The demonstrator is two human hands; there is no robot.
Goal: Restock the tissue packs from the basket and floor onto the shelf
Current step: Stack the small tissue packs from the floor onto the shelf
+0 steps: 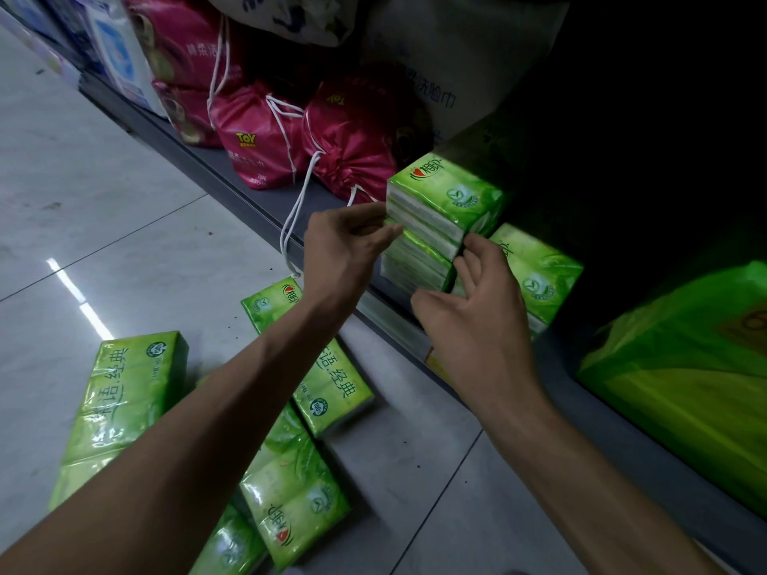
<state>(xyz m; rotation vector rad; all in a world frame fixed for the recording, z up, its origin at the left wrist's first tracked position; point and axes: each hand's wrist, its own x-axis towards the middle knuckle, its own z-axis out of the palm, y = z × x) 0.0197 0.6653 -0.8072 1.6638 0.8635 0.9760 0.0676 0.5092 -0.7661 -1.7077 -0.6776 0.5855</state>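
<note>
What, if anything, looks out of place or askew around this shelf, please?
The white drawstring of a red bag hangs over the shelf edge, nearly to the floor. The top green pack, pinched by the left hand, sits slightly askew on the pack below. Other green packs lie scattered on the floor.
</note>
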